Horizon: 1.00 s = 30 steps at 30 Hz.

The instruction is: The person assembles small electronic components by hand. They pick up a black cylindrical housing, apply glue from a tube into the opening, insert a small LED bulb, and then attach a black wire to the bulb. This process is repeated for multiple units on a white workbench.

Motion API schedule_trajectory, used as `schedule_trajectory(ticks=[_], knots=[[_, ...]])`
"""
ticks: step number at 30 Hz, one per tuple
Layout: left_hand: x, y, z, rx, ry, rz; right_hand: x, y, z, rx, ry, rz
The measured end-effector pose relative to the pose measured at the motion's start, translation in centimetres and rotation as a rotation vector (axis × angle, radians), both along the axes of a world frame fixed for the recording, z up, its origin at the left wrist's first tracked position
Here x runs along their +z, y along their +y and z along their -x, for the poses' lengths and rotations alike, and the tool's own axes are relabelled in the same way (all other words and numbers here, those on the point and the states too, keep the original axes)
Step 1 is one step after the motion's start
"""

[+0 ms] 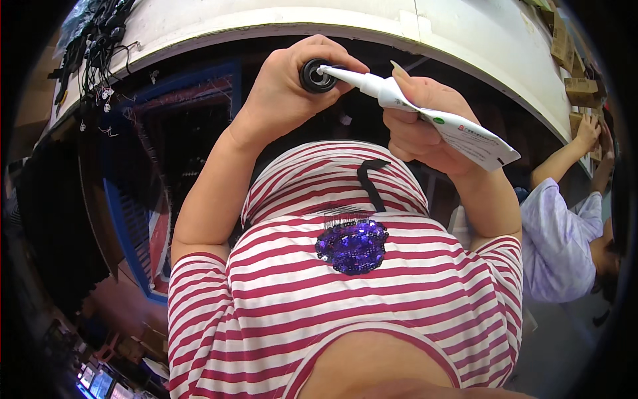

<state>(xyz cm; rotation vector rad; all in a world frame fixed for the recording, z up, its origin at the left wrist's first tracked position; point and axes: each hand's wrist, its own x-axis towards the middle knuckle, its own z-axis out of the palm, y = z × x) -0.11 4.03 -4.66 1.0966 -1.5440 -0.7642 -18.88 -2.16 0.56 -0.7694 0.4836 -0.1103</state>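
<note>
My left hand is wrapped round a black cylindrical part, whose round open end with a pale ring inside faces up. In my right hand is a white squeeze tube with small print and a green mark on its flat end. The tube's long white nozzle points left, and its tip reaches into the opening of the black part. Thumb and fingers of the right hand press on the tube near its shoulder. Most of the black part is hidden by my left fingers.
A white worktable curves across the far side. Black cables with small connectors lie at its left end, some hanging over the edge. A blue crate stands low at left. On the right, another person reaches toward small cardboard boxes.
</note>
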Motion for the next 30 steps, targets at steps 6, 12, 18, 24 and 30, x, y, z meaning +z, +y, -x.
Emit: schedule_trajectory(ticks=[6, 12, 18, 24, 30], knots=[[-0.1, 0.3, 0.1, 0.004, 0.042, -0.011, -0.4, 0.3, -0.3, -0.024, 0.029, -0.048], [-0.6, 0.3, -0.1, 0.009, 0.013, -0.017, 0.5, 0.8, -0.9, -0.054, 0.172, 0.37], [-0.7, 0.2, 0.0, 0.032, -0.005, -0.062, 0.8, -0.7, -0.9, 0.105, 0.184, 0.337], [-0.3, 0.1, 0.0, 0.067, -0.055, -0.08, 0.5, -1.4, -0.9, 0.082, 0.23, 0.276], [-0.3, -0.6, 0.0, 0.105, 0.014, -0.247, -0.1, -2.5, -0.5, 0.066, 0.166, 0.153]])
